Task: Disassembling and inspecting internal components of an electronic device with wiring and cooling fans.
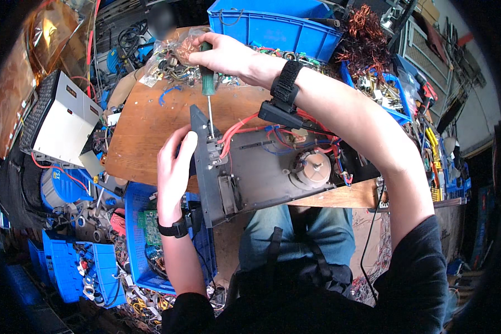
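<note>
A dark grey metal chassis (261, 181) rests tilted across the near edge of the wooden table, its open side toward me. My left hand (172, 167) grips its upright end panel (201, 167), thumb along the edge and fingers behind. From above, my right hand (225, 54) is closed around the green handle of a screwdriver (207, 83). Its shaft points down to a terminal block (214, 153) inside the panel; the exact tip contact is too small to tell. Thick red wires (232, 131) run from this block. A round, coil-like component (315, 167) sits farther right in the chassis.
Loose electronic scraps and a clear plastic bag lie at the table's (145, 133) far side, before a large blue bin (278, 30). Copper wire (364, 30) is heaped at far right. A blue crate (139, 245) with circuit boards stands below left. Hand tools (434, 161) crowd the right.
</note>
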The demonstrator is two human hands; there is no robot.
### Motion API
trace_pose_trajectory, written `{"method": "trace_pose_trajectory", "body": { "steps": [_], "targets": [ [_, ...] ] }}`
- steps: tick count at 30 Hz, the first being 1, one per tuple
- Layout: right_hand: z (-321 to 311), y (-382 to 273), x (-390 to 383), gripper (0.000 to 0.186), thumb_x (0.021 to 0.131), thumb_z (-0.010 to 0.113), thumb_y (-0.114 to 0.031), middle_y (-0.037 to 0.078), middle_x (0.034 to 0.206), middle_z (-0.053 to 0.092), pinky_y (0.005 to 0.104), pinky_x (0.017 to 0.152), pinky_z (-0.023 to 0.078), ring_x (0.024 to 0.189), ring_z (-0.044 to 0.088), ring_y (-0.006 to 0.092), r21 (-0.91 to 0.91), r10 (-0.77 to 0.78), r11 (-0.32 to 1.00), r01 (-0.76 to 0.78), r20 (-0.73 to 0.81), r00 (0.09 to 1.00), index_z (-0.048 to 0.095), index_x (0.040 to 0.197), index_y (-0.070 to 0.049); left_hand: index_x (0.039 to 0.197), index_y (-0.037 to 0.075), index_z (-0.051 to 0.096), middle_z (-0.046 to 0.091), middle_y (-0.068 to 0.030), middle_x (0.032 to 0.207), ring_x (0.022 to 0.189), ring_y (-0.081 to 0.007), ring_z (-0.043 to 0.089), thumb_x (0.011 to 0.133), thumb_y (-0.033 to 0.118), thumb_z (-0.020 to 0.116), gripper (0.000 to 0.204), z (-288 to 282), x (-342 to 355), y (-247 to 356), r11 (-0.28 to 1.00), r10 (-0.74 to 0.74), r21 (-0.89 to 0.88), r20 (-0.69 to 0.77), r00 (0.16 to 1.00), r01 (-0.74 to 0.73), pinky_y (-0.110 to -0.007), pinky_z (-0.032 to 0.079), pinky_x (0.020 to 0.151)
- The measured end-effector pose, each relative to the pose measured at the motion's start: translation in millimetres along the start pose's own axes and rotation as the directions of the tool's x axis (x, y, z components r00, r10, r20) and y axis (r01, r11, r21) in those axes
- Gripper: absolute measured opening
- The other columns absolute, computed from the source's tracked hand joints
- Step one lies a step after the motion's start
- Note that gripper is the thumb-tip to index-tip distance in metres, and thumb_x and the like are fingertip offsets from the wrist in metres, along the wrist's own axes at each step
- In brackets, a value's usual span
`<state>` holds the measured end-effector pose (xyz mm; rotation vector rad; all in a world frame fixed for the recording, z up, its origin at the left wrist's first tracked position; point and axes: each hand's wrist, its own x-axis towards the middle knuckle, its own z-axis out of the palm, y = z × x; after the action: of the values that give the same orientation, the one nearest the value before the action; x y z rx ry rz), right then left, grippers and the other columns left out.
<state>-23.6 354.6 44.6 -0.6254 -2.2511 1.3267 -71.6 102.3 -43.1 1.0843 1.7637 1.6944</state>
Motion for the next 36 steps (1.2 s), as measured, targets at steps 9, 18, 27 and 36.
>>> {"method": "trace_pose_trajectory", "body": {
  "steps": [9, 18, 27, 36],
  "targets": [
    [-4, -9, -3, 0.066, 0.082, 0.08, -0.048, 0.018, 0.117, 0.075, 0.0394, 0.099, 0.056, 0.112, 0.072, 0.0303, -0.228, -0.106, 0.969, 0.096, -0.033, 0.994, 0.066, 0.131, -0.006, 0.127, -0.006, 0.069, 0.074, -0.0106, 0.115, 0.107, -0.0158, 0.065, 0.106, 0.026, 0.065, 0.039, 0, 2, -5, 1.0, 0.003, -0.002, 0.006, 1.0, -0.003, -0.031, 0.049, 0.098],
    [-9, -17, -10, 0.053, 0.092, 0.078, -0.04, 0.012, 0.109, 0.076, 0.0333, 0.092, 0.056, 0.099, 0.073, 0.0209, -0.162, -0.025, 0.986, 0.028, 0.019, 0.999, 0.069, 0.129, -0.004, 0.127, -0.006, 0.069, 0.074, -0.0109, 0.115, 0.107, -0.0163, 0.065, 0.106, 0.026, 0.065, 0.038, -1, 1, -4, 1.0, 0.008, -0.014, 0.011, 1.0, -0.008, -0.031, 0.049, 0.098],
    [-10, -20, -12, 0.06, 0.089, 0.08, -0.045, 0.012, 0.105, 0.077, 0.0348, 0.092, 0.057, 0.098, 0.075, 0.0244, -0.347, -0.082, 0.936, 0.057, -0.058, 0.995, 0.068, 0.133, -0.006, 0.126, -0.006, 0.069, 0.074, -0.0108, 0.115, 0.106, -0.0163, 0.065, 0.106, 0.026, 0.066, 0.038, 0, 1, -1, 1.0, 0.008, 0.023, -0.001, 1.0, -0.008, -0.031, 0.049, 0.097],
    [-10, -14, -10, 0.056, 0.09, 0.079, -0.038, 0.012, 0.106, 0.076, 0.0366, 0.09, 0.059, 0.097, 0.074, 0.0216, -0.491, -0.286, 0.832, 0.259, 0.021, 0.958, 0.066, 0.134, -0.007, 0.127, -0.006, 0.07, 0.074, -0.0112, 0.116, 0.107, -0.0164, 0.066, 0.106, 0.026, 0.066, 0.038, 1, 1, 0, 1.0, -0.002, 0.003, -0.004, 1.0, 0.002, -0.031, 0.049, 0.097]
  ]
}}
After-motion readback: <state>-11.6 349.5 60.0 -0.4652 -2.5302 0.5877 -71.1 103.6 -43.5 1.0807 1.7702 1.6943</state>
